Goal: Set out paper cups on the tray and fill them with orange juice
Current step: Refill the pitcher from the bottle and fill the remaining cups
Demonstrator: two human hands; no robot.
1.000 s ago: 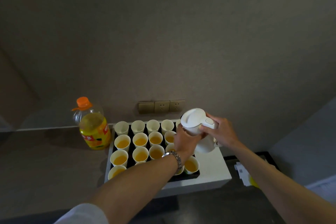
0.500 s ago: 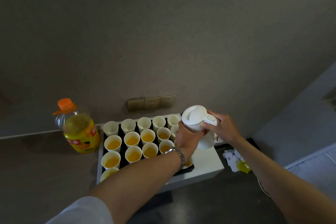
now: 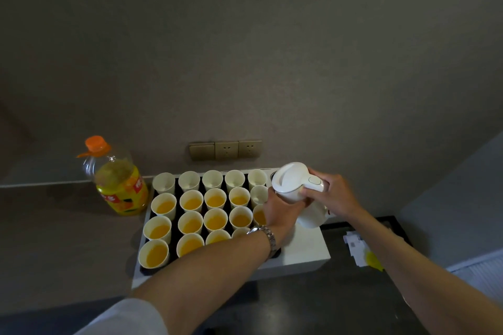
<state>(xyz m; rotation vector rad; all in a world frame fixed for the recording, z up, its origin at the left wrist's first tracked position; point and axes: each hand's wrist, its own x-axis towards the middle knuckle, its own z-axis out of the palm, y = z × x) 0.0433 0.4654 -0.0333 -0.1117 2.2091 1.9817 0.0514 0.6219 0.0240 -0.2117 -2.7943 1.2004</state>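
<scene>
Over the tray (image 3: 304, 249), at three o'clock, the right hand (image 3: 330, 194) gripped the white jug (image 3: 292, 183); the left hand (image 3: 280, 207) cupped it steady, likely to pour into empty cups (image 3: 258, 178).

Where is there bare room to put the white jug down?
Bare white board right of the cup tray, below the jug; bare counter left of the bottle. The tray is packed with cups.

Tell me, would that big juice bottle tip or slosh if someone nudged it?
The juice bottle probably would not tip easily: it looks squat and wide at the base. It seems over half full, so likely heavy, and the juice would slosh. Its clear plastic wall may flex under a squeeze.
</scene>
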